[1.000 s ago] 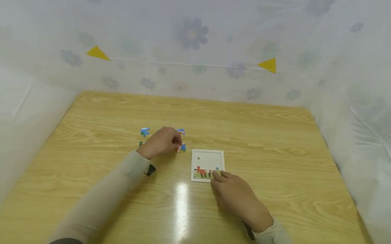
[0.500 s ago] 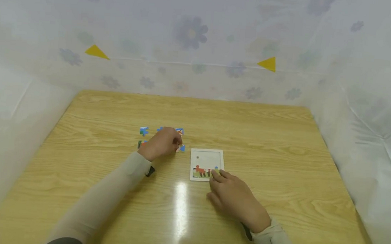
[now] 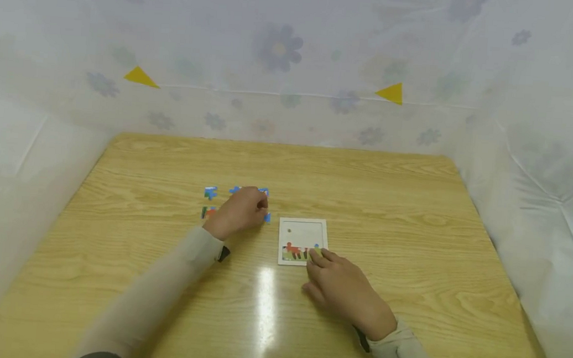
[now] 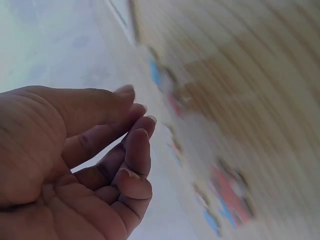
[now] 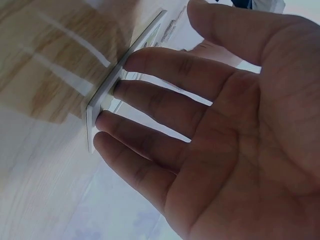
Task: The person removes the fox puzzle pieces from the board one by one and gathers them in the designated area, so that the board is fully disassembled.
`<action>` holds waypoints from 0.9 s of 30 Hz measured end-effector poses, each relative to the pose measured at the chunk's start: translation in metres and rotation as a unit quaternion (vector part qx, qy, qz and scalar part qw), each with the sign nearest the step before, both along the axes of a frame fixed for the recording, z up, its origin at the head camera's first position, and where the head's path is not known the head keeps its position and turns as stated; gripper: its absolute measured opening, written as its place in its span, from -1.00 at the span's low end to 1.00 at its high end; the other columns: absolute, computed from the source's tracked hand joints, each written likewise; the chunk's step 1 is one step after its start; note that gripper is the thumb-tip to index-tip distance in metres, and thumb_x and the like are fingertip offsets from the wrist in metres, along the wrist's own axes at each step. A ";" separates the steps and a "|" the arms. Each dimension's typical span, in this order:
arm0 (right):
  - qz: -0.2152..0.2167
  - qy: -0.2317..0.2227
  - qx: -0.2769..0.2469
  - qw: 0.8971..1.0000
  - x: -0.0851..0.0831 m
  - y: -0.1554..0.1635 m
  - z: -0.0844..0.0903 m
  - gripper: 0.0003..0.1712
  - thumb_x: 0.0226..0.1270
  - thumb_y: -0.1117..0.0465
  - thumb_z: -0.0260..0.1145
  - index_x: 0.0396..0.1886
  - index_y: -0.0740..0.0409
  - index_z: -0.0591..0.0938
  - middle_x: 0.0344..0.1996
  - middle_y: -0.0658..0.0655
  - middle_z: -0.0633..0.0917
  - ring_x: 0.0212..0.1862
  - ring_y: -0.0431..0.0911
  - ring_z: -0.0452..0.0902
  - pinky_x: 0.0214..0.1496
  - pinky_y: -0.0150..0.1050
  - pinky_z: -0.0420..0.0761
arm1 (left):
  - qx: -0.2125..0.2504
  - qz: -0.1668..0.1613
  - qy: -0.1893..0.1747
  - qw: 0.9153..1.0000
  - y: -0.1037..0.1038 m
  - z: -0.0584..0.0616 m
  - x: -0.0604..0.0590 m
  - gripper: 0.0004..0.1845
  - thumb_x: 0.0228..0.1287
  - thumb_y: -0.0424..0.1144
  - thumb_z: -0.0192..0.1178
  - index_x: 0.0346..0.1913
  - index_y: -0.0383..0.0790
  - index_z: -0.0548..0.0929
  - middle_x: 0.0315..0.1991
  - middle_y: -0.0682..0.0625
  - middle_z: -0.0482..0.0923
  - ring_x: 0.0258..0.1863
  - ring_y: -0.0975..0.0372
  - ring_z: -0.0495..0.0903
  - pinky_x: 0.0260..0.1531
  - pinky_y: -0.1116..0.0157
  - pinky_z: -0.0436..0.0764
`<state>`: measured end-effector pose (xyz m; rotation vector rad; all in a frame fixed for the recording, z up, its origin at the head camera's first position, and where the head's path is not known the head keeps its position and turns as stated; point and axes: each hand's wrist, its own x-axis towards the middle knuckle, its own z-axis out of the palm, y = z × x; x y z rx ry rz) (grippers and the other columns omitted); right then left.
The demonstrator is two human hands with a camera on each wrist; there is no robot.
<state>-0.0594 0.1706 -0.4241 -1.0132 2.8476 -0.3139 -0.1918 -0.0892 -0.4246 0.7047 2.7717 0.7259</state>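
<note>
Bench [image 3: 414, 210]: light wood grain, glossy | centre: white puzzle tray [image 3: 303, 241], bottom row filled | just left of tray: loose blue puzzle pieces [image 3: 210, 192], scattered flat

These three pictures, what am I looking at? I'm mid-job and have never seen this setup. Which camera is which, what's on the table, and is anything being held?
There is no machine here: a person works with two bare hands. The wide picture comes from a camera on the head, looking down at a wooden table. The other two come from cameras on each wrist, looking along the palm.

On the table lies a white puzzle tray with its bottom row filled. Loose puzzle pieces lie to its left.

The right hand rests straight fingertips on the tray's near edge. The left hand is over the loose pieces with fingers curled; its wrist view shows nothing in them, though it is blurred.
</note>
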 end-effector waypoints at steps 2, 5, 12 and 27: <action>0.000 -0.001 0.000 1.000 0.000 0.000 0.000 -0.49 0.48 0.01 0.35 0.14 0.36 0.68 0.29 0.36 0.59 0.30 0.33 0.50 0.32 0.15 0.50 | 0.010 -0.021 0.009 1.000 0.008 0.004 0.007 -0.93 0.41 -0.34 0.32 -0.23 -0.29 0.74 -0.25 -0.05 0.67 -0.23 0.13 0.59 -0.14 0.16 0.61; 0.002 -0.003 0.000 1.000 0.000 0.000 0.001 -0.48 0.48 0.00 0.35 0.16 0.37 0.67 0.29 0.36 0.58 0.31 0.33 0.50 0.31 0.16 0.50 | 0.018 -0.056 0.004 0.998 0.021 0.009 0.020 -0.89 0.38 -0.26 0.39 -0.27 -0.22 0.71 -0.25 -0.03 0.67 -0.23 0.16 0.59 -0.14 0.18 0.61; 0.008 0.012 -0.003 1.000 0.000 0.001 0.000 -0.45 0.43 0.01 0.39 0.18 0.36 0.64 0.28 0.37 0.59 0.28 0.33 0.53 0.29 0.14 0.52 | -0.008 -0.101 -0.030 0.994 0.043 0.008 0.048 -0.71 0.22 -0.10 0.53 -0.28 -0.19 0.64 -0.30 -0.01 0.59 -0.34 0.22 0.49 -0.27 0.24 0.54; 0.011 0.075 -0.016 0.997 -0.003 -0.003 -0.007 -0.51 0.35 0.09 0.45 0.15 0.32 0.70 0.15 0.28 0.67 0.14 0.17 0.60 0.25 0.02 0.57 | -0.044 -0.102 0.003 0.994 0.046 -0.007 0.061 -0.60 0.10 -0.18 0.60 -0.22 -0.26 0.56 -0.28 0.04 0.41 -0.29 0.19 0.41 -0.23 0.26 0.51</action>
